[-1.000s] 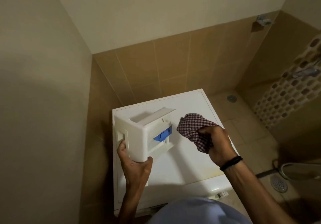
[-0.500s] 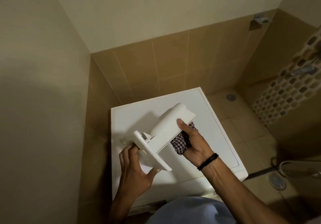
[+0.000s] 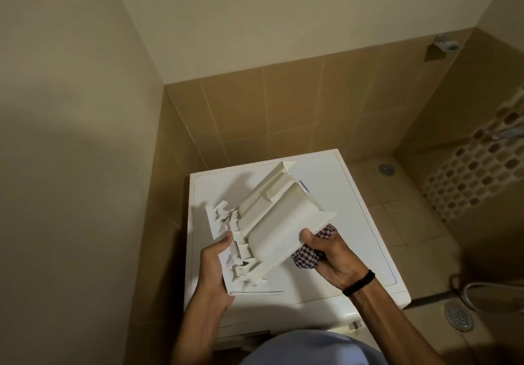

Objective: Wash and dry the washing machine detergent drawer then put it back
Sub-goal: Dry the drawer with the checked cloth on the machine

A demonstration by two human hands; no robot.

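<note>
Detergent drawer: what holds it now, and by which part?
Both hands hold the detergent drawer: the left hand grips its front panel's edge; the right hand, with the checked cloth bunched in it, pinches the body's side rim.

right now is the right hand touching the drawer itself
Touching. The head view shows the right hand's thumb lying on the drawer's curved side, while its fingers hold the checked cloth underneath.

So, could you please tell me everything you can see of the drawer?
The drawer is white moulded plastic, tilted, its smooth rounded underside up and the ribbed back of its front panel at lower left. A blue sliver shows at its far edge. It is held over the washer: the left hand grips the panel, the right hand pinches its side with a checked cloth beneath.
</note>
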